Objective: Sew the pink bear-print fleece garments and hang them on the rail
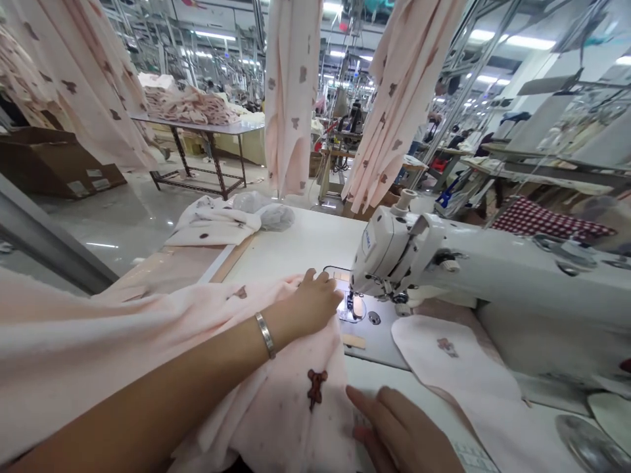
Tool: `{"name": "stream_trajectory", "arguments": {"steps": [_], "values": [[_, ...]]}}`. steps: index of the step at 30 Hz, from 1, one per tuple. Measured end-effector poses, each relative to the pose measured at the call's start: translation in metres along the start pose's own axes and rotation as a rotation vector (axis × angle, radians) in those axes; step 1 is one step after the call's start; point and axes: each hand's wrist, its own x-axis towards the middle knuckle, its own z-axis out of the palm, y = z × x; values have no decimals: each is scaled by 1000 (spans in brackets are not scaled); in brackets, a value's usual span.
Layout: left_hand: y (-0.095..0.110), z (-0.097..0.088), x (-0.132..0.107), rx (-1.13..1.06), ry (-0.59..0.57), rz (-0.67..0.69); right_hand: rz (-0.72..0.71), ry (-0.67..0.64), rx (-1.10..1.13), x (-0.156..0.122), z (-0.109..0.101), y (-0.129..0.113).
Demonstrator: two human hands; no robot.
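Pale pink fabric (276, 394) with brown bear prints drapes over the left and front of a white sewing machine table. My left hand (315, 302), a silver bracelet on its wrist, bends its fingers over the cloth just left of the presser foot (351, 305) and grips it there. Low in the view, my right hand (407, 427) lies by the fabric's right edge, fingers stretched out and thumb apart. The white sewing machine (424, 256) has its needle area lit. On the machine's right side lies another pink fabric piece (444, 368) bearing a bear print.
Folded printed cloth (211, 223) and a clear plastic bag (276, 215) sit at the table's far left corner. Pink printed strips (290, 98) hang beyond the table. Farther back are a metal-legged table (246, 125) stacked with cloth and a cardboard box (54, 164).
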Motion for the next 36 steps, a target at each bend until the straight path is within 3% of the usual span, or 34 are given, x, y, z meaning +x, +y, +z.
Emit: {"name": "stream_trajectory", "arguments": {"steps": [4,8,12,15,20,24,28,34,36], "values": [[-3,-12,2,-5,10,-55,-30,-38,-52,44,1,5],[14,-26,-9,13,70,-149,34,-110,-10,54,5,9],[46,-11,-49,-73,14,-27,62,-243,214,54,-8,23],[60,4,-72,-92,53,-29,180,-228,188,71,-13,37],[61,7,-72,-149,27,-1,301,-192,48,101,4,46],[56,1,-67,-240,8,8,314,-209,7,85,5,57],[45,-8,-62,-312,-50,43,299,-209,111,66,-4,74],[47,-9,-56,-233,-49,52,300,-216,66,75,-6,74],[52,-6,-56,-190,-32,70,235,-252,65,74,-7,74]]}}
